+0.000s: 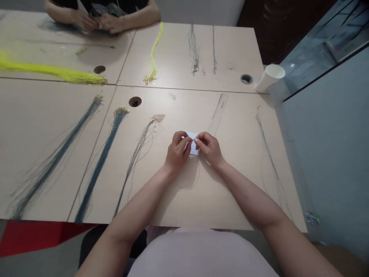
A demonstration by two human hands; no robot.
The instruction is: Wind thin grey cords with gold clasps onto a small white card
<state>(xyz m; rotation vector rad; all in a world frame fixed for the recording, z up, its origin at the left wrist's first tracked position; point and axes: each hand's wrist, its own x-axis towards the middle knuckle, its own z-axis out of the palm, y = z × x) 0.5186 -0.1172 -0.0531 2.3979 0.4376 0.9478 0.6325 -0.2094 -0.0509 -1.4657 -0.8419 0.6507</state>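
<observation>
My left hand [178,148] and my right hand [208,148] meet over the middle of the light wooden table [230,184]. Both pinch a small white card [192,139] between thumb and fingers, just above the tabletop. A thin looped thread [188,184] hangs or lies below the card, running toward my body. A clear plastic ruler [218,112] lies just beyond my right hand.
Bundles of blue-grey thread [103,157] lie to the left, yellow thread bundles [57,72] farther back. More thin strands [269,154] lie at the right edge. A white paper cup [269,78] lies tipped at the far right. Another person's hands [99,21] work across the table.
</observation>
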